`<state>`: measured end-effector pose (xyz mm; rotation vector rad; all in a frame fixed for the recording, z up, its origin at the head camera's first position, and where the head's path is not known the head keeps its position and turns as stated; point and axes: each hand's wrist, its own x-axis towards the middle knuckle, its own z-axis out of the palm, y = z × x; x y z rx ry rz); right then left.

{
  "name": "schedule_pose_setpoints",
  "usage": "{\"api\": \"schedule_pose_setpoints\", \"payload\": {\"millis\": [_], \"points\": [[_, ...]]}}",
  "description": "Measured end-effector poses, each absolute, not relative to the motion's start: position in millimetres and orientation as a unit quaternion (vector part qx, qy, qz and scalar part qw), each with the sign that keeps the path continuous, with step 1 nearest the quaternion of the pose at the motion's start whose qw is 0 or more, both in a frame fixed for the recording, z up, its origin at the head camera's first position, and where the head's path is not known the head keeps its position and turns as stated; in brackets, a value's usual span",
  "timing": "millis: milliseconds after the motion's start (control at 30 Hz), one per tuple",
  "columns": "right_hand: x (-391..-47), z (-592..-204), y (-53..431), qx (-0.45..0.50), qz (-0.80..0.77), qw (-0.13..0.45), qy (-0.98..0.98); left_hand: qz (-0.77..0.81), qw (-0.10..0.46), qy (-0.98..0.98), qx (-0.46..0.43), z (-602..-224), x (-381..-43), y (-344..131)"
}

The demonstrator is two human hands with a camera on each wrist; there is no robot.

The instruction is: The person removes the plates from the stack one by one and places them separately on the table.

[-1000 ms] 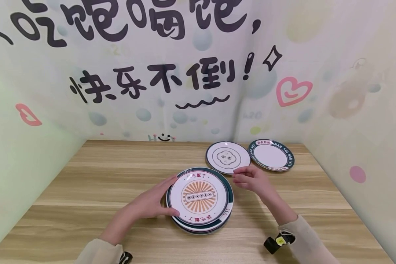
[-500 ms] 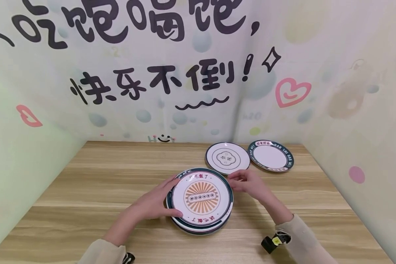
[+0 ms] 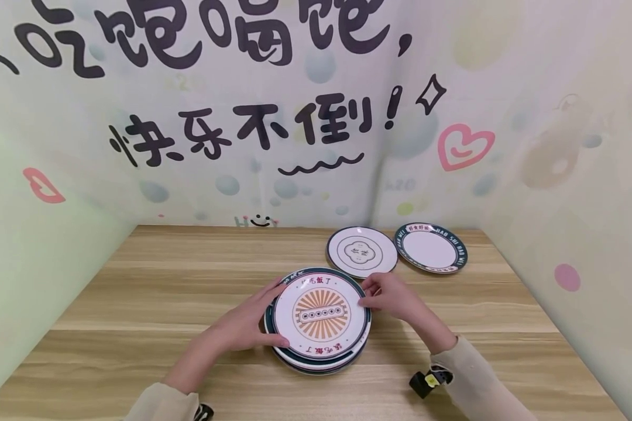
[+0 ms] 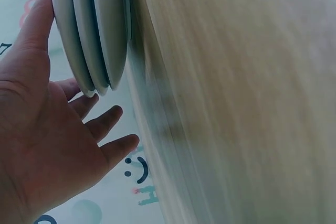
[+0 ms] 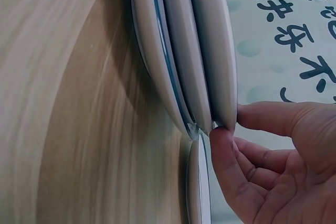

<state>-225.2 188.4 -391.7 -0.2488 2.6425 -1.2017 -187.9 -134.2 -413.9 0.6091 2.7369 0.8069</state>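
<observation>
A stack of plates (image 3: pixel 321 369) stands mid-table, topped by a white dinner plate (image 3: pixel 321 316) with an orange sunburst and red lettering. My left hand (image 3: pixel 242 324) spans the stack's left edge, its thumb on the top plate's rim. In the left wrist view, that hand's fingers (image 4: pixel 107 121) spread loosely past the rims. At the right edge, my right hand (image 3: pixel 392 299) pinches the top plate's rim. The right wrist view shows the thumb (image 5: pixel 268 116) on its upper face and the index finger (image 5: pixel 226 156) against the rim from below, at the gap under it.
Behind the stack lies a white plate (image 3: pixel 362 266) with a dark rim and central emblem, close to the stack's back right. Beside it is a plate with a green lettered rim (image 3: pixel 460 248). A printed backdrop (image 3: pixel 242 175) rises behind the wooden table (image 3: pixel 137 327).
My right hand has moved left and closed its thumb and index finger on the top plate's rim. The top plate has shifted slightly right on the stack. My left hand stays at the left edge.
</observation>
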Motion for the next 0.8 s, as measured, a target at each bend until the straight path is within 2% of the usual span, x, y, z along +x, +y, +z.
{"api": "schedule_pose_setpoints", "payload": {"millis": [500, 800], "points": [[-220.8, -387.8, 179.7, -0.065, -0.358, 0.085, 0.927, 0.276, 0.114, 0.933, 0.201, -413.2, -186.6, -136.3], [-223.4, -385.0, 177.8, -0.064, -0.363, 0.106, 0.924, 0.279, 0.113, 0.933, 0.199, -413.5, -186.0, -136.6]]}}
